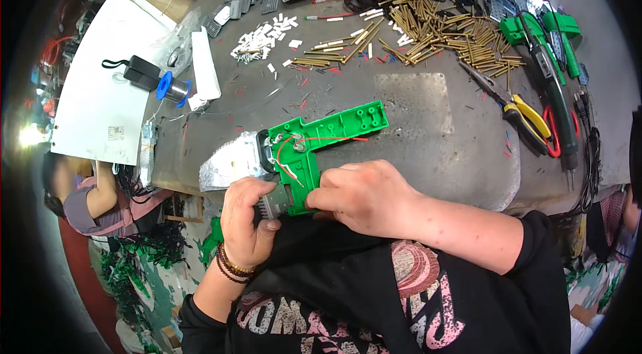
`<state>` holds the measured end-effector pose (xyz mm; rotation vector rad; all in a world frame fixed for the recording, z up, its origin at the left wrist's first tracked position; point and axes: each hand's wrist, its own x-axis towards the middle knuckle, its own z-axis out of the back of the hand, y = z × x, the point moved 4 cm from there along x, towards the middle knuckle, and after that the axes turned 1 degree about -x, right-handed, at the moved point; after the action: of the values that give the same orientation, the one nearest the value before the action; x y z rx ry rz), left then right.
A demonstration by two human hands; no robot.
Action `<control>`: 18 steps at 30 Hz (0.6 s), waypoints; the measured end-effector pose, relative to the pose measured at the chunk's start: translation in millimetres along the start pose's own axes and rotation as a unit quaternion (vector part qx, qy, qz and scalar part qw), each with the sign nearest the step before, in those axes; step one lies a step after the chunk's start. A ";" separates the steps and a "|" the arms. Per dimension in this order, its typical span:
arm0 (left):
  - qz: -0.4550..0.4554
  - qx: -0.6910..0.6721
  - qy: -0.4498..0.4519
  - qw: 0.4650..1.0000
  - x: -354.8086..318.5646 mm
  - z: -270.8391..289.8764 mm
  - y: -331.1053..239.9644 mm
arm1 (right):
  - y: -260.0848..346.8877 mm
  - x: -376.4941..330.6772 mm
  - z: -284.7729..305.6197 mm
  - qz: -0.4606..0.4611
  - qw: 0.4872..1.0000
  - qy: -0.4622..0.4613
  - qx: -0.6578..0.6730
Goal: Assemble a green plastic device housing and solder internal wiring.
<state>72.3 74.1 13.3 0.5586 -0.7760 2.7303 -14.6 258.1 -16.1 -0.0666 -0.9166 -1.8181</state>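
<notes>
Along the near side of the grey workbench [354, 86], a green plastic housing [309, 163] with a red wire [334, 138] across it sits before the worker, whose right hand [368, 195] pinches its lower edge. Just beside, the left hand [242, 217] grips a grey finned block [275, 202] between thumb and fingers. Farther back lie brass-coloured rods [441, 26].

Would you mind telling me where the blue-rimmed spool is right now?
In the head view, the blue-rimmed spool lies on the left, between a small black box and a long white strip.
</notes>
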 end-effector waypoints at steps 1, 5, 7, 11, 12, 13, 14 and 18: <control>0.000 0.000 0.004 1.000 0.7 -0.6 -0.3 | -0.7 -0.4 -0.6 -0.003 1.000 -0.002 0.003; -0.012 -0.001 0.007 1.000 4.5 0.4 -2.3 | -1.6 -1.4 -2.8 0.002 1.000 -0.011 -0.001; 0.010 -0.012 0.020 1.000 5.6 -1.2 0.6 | -2.3 -1.2 -1.6 0.004 1.000 -0.016 0.006; 0.005 -0.026 0.009 1.000 5.6 -4.6 5.6 | -0.2 -1.2 -0.1 0.019 1.000 -0.006 0.011; -0.005 -0.024 0.009 1.000 5.3 -4.0 6.3 | 0.3 -0.6 0.1 0.028 0.999 -0.012 0.014; -0.008 -0.024 0.013 1.000 3.9 -5.9 7.5 | 0.7 -1.1 0.3 0.025 0.999 -0.016 0.014; -0.007 -0.036 -0.002 0.999 1.7 -8.0 9.5 | 1.2 -1.6 -0.1 0.019 1.000 -0.013 0.015; -0.021 -0.014 -0.014 1.000 -0.1 -11.2 10.1 | 4.1 -0.3 2.5 0.020 1.000 0.008 0.012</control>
<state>65.7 71.9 0.0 0.6021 -0.7975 2.6745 -12.0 259.3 -12.2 -0.0535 -0.9195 -1.7678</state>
